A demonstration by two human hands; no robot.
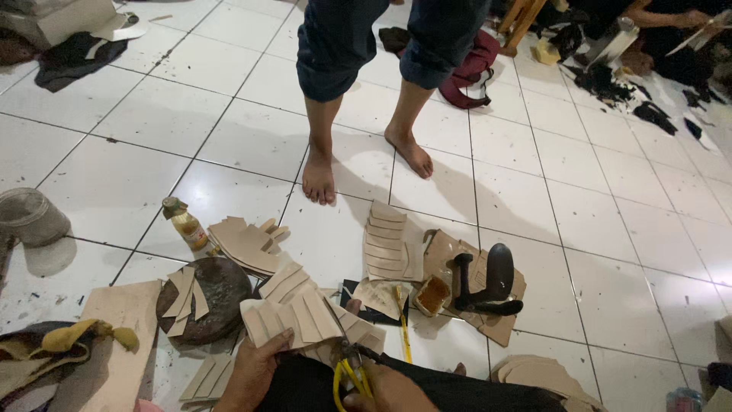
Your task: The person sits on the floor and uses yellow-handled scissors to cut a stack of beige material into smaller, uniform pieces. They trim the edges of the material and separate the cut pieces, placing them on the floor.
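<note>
**Two hands at work on fanned leather pieces**

Head view: at the bottom edge, the left hand (255,366) is closed on a fanned stack of tan leather pieces (293,317), the thumb lying on top of the stack and the fingers hidden beneath it. The stack is held just above the person's dark lap. The right hand (389,391) is wrapped around the yellow handles of a pair of scissors (352,368), whose dark blades point up toward the lower edge of the stack; whether the blades touch the leather cannot be told.

Just beyond the hands, on the white tiled floor (602,221), lie more fanned leather piles (393,244), one to the left near a small yellow bottle (187,223). A round dark stone (217,294) bearing a few leather strips sits left of the held stack. To the right, a black iron shoe anvil (488,282) stands on a scrap of cardboard, beside a small amber tin (432,294). Another person's bare feet (319,177) stand on the tiles further off.
</note>
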